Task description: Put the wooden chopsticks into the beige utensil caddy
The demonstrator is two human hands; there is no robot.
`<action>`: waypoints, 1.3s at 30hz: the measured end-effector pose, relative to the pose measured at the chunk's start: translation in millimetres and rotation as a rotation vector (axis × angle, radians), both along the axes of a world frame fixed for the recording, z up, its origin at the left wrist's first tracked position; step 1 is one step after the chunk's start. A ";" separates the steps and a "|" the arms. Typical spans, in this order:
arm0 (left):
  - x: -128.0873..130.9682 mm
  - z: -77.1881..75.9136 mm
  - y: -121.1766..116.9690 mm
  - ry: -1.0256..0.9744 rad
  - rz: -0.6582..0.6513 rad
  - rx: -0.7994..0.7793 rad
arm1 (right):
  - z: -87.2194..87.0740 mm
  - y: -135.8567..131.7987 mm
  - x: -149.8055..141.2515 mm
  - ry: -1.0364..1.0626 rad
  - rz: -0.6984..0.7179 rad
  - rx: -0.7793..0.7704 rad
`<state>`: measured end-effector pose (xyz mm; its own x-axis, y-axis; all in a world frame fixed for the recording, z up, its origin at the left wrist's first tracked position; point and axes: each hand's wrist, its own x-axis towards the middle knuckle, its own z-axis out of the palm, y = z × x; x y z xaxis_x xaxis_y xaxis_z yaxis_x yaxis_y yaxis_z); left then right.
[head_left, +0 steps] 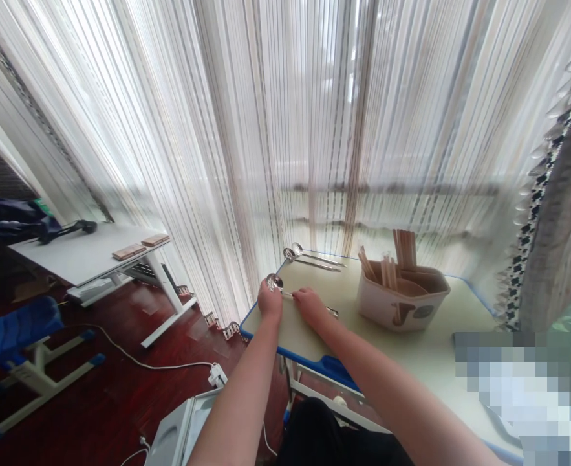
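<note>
Close to the bowl of a shiny metal ladle (275, 281), my left hand (269, 303) is closed on it at the left end of the cream table (314, 333). My right hand (309, 305) pinches the handle just right of the bowl, and the handle's end shows past my wrist. Beyond my hands, two more long-handled metal utensils with round bowls, one nearer (290, 254) and one farther (297, 248), lie side by side with handles pointing right. Whether their bowls have holes is too small to tell.
A beige divided holder (401, 307) with wooden chopsticks (405, 249) stands right of my hands. Sheer curtains (314, 129) hang behind the table. At left are a white desk (96, 249), a blue chair (18, 330) and a cable on the floor. A pixelated patch covers the lower right.
</note>
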<state>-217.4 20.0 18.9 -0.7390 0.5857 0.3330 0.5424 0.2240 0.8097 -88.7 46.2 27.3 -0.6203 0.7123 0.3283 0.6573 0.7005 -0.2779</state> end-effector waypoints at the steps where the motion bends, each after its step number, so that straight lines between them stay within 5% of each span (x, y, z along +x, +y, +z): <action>1: -1.3 -2.2 1.3 0.030 0.022 -0.005 | -1.7 0.1 -1.3 -0.011 0.010 -0.001; 9: 4.3 -2.4 6.7 0.072 0.123 -0.046 | -9.3 5.8 -3.1 -0.036 0.046 -0.025; 14: 22.4 23.9 0.4 0.264 0.201 0.128 | -7.1 5.6 -2.3 0.022 0.044 -0.056; 20: 34.7 49.7 35.8 0.162 0.028 0.267 | 12.5 43.0 5.8 0.121 -0.113 -0.116; 24: 40.0 34.7 73.3 0.046 -0.052 0.178 | 19.7 93.6 9.9 0.150 -0.328 -0.100; 29: 45.6 5.6 95.2 0.146 -0.257 -0.023 | 11.2 144.6 2.6 0.138 -0.473 -0.093; 39: 42.1 -6.4 98.0 0.123 -0.274 -0.195 | -17.0 188.6 -16.3 -0.120 -0.344 -0.246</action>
